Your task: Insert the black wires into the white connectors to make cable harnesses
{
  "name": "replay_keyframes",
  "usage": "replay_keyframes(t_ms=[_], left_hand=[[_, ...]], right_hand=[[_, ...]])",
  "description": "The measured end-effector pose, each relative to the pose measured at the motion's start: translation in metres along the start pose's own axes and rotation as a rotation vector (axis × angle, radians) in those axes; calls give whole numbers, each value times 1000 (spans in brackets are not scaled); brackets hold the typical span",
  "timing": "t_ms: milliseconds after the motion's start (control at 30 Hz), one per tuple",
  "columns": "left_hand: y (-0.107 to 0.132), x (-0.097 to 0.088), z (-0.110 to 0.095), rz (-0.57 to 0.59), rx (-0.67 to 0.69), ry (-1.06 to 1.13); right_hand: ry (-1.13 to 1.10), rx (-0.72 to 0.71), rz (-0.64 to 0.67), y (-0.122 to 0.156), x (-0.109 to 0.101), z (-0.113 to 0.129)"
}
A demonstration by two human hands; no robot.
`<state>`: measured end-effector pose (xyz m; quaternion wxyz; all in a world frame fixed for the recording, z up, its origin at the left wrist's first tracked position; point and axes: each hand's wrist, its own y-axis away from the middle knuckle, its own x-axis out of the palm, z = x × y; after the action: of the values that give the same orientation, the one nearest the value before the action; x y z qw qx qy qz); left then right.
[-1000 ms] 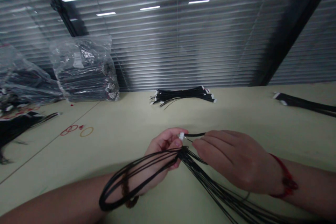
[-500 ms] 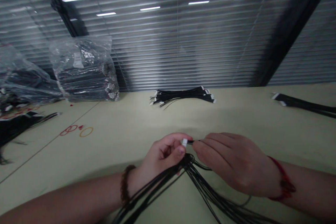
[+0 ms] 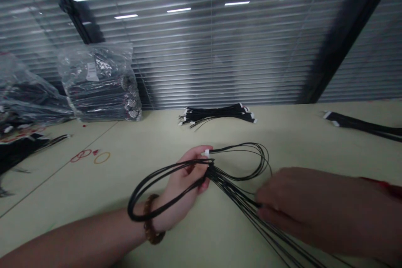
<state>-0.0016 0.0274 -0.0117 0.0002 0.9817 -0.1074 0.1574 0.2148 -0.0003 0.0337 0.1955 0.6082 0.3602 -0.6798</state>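
We're right over the action here: the left hand (image 3: 185, 176) is closed around a bunch of thin black wires (image 3: 234, 192), clenching them at the palm, with a long loop swinging out past the wrist and a small white connector (image 3: 206, 153) poking up just above the fingers. More wire arcs off to the right in a second, rounder loop, and the loose strands fan down and run off the bottom edge of the view.

The right hand (image 3: 292, 201) is a blur, low on the right, its fingers (image 3: 262, 199) right at those strands. Are they pinching? We can't tell from here. Its forearm runs off the right edge, a red string bracelet (image 3: 381, 186) just showing on the wrist; a brown bead bracelet (image 3: 152, 220) sits on the left wrist.

Under it all, a smooth, pale green table (image 3: 282, 142) stretches away to the window blinds (image 3: 220, 50). A tidy bundle of finished wires (image 3: 216, 115) lies well apart at the far side, another bundle (image 3: 361, 127) sits at the right edge, and a bulging clear plastic bag of wires (image 3: 100, 83) slumps against the blinds, far left – and red and yellow rings (image 3: 103, 158) are marked on the tabletop.
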Motion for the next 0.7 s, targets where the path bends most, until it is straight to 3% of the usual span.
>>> replay_keyframes(t_ms=[33,100,233,500,700], left_hand=[[1,1,-1,5,-10,2],[4,4,-3,25,-39,12],[7,8,-5,28,-82,37],[6,8,-4,40,-64,-23],[1,2,8,99,-67,18]], right_hand=[[-91,18,105,-7,2,3],[-231,60,163,-22,5,8],[-321,102,38,-39,13,14],[-345,122,10,-37,15,12],[-327,151,-40,-35,21,17]])
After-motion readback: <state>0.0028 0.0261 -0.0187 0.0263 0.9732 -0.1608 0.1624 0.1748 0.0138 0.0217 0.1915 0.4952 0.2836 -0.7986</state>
